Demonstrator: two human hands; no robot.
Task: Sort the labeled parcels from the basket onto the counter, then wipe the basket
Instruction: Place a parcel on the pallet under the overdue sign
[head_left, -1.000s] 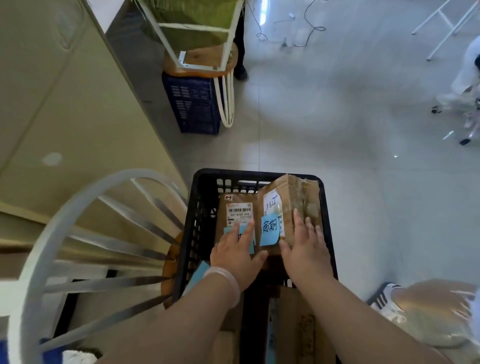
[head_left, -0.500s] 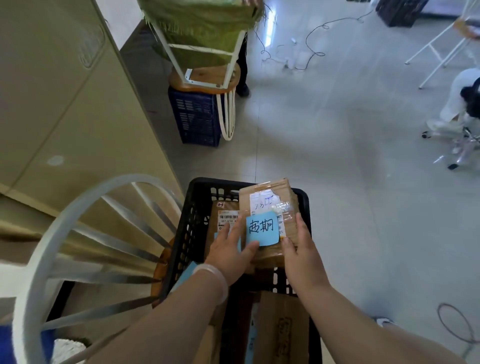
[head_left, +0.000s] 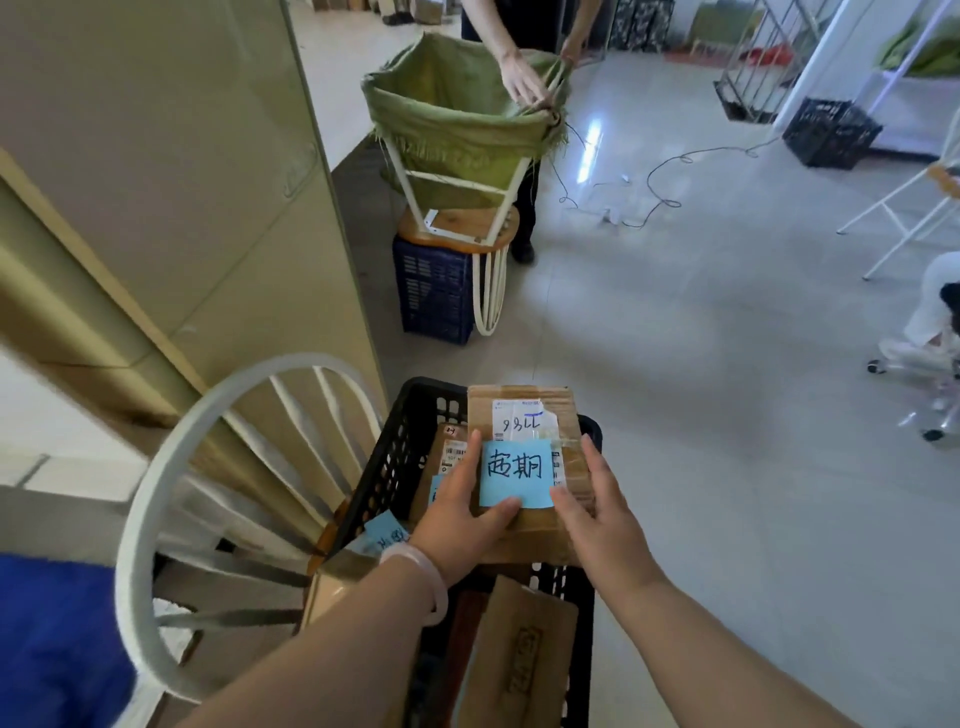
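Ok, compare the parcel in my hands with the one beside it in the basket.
The held parcel is above the basket rim, gripped by left hand and right hand; the other parcel lies down inside. The held parcel's blue note is readable; the other parcel's is mostly hidden. Both are brown cardboard with printed labels.

Brown cardboard parcel bearing blue handwritten note, above black slotted basket of parcels

The top parcel and the left hand are covering most of the parcel beneath, whose label print is showing too small to read. The basket is running off the bottom edge. The left wrist is hiding part of a blue note.
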